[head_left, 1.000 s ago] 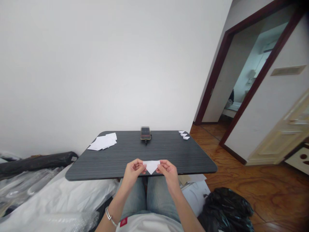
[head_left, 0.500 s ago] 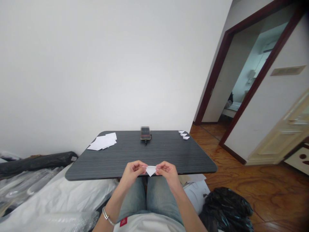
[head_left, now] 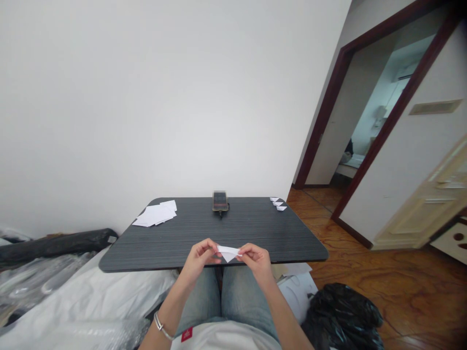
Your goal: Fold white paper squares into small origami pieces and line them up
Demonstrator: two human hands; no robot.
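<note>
Between my two hands, over the near edge of the dark table [head_left: 204,232], is a small folded white paper [head_left: 228,253] with a point hanging down and a band along its top. My left hand [head_left: 203,253] pinches its left end, and my right hand [head_left: 254,256] pinches its right end. At the table's far left lies a loose pile of white paper sheets [head_left: 156,215]. Three small folded white paper pieces [head_left: 278,203] sit in a row by the far right corner.
A phone-like device [head_left: 220,201] on a stand is at the table's back middle, against the white wall. Plastic-wrapped bundles [head_left: 54,277] lie left of the table. On the wooden floor to the right is a black plastic bag [head_left: 343,313]. A doorway opens at the right.
The folded paper has tilted, its left end now higher, and a wider top band shows. My left hand has risen slightly. Both hands keep their pinch.
</note>
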